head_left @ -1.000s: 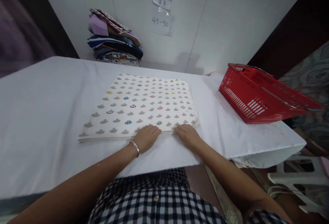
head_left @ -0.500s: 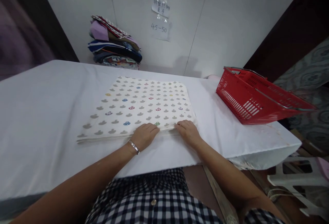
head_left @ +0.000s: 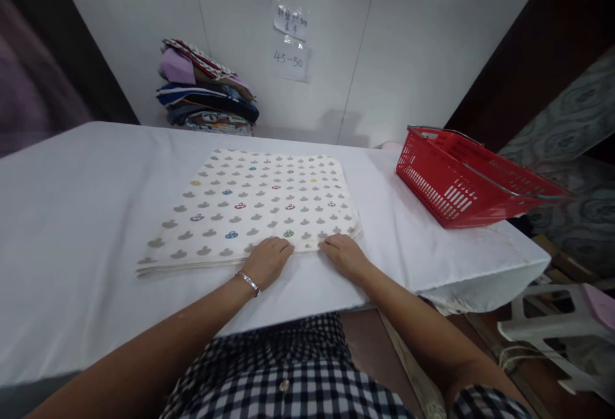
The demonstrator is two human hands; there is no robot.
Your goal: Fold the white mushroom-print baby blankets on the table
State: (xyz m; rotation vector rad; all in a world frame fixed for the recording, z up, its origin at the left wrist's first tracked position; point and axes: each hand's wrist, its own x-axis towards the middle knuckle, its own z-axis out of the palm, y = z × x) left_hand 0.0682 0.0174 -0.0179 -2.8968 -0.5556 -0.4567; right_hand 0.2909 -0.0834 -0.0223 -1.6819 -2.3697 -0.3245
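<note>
Two hands, palms down, on cloth

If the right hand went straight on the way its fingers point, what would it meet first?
The patterned cloth, whose near edge the right hand touches. Beyond it, the stack of fabrics may be roughly in line, though depth is unclear.

The cloth lies on the table — basket to its right, fabric pile behind and leftward.
</note>
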